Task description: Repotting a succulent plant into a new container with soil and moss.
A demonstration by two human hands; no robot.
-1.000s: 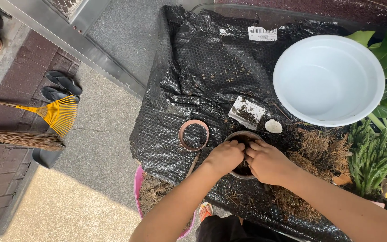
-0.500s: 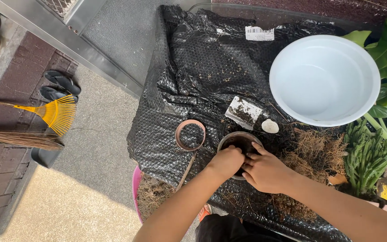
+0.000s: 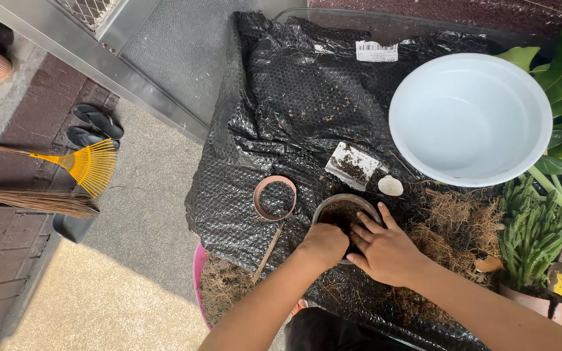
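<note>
Brown pot (image 3: 341, 209) w/ soil: left hand (image 3: 323, 246) curled at rim, right hand (image 3: 385, 250) fingers (image 3: 361, 229) spread flat on soil.

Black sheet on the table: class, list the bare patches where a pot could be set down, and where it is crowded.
Free: the sheet between the label, basin and card; also left of the ring. Crowded: around the pot, where both hands, left and right, press soil, with roots and cactus alongside.
</note>
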